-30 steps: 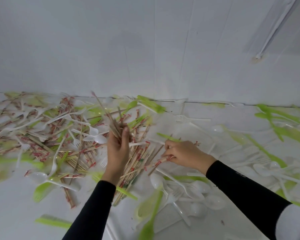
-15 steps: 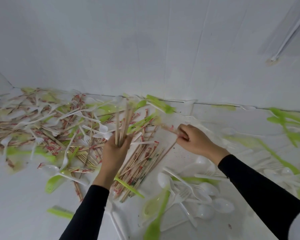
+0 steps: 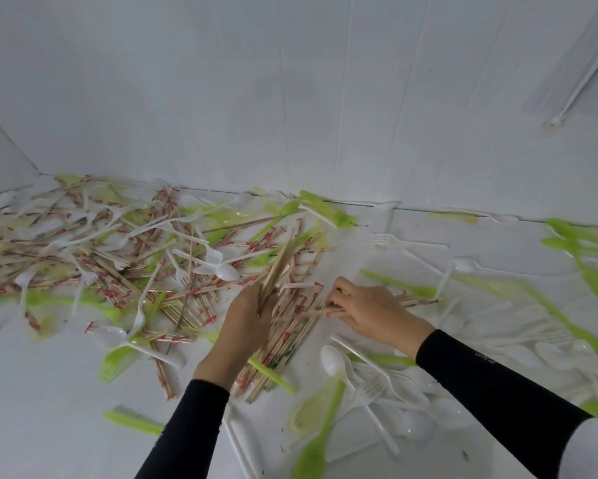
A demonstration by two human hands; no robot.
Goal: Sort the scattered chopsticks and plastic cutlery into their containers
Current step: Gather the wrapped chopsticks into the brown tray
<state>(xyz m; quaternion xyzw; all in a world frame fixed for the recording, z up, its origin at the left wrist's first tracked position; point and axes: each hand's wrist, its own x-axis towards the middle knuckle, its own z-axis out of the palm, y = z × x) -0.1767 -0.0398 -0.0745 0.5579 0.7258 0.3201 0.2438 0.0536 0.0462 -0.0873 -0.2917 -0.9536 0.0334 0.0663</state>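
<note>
We look down on a white table [image 3: 48,420] that meets a white wall [image 3: 290,98] at twelve o'clock. From nine to eleven o'clock a tangled heap of chopsticks [image 3: 118,281] with red print lies mixed with white forks, white spoons and green cutlery; a white spoon [image 3: 225,272] rests on it near the middle. At five o'clock a green spoon [image 3: 316,440] lies across paler spoons, and toward three o'clock more green and white pieces are strewn, blurred. A green plastic handle [image 3: 276,380] crosses the sticks beside our left wrist. Our left hand [image 3: 245,319], just left of centre, grips a bundle of chopsticks [image 3: 279,266] slanting up toward one o'clock. Our right hand [image 3: 370,312], just beside it at three o'clock, curls its fingers onto printed chopsticks [image 3: 320,312] lying flat on the table, pinching them
</note>
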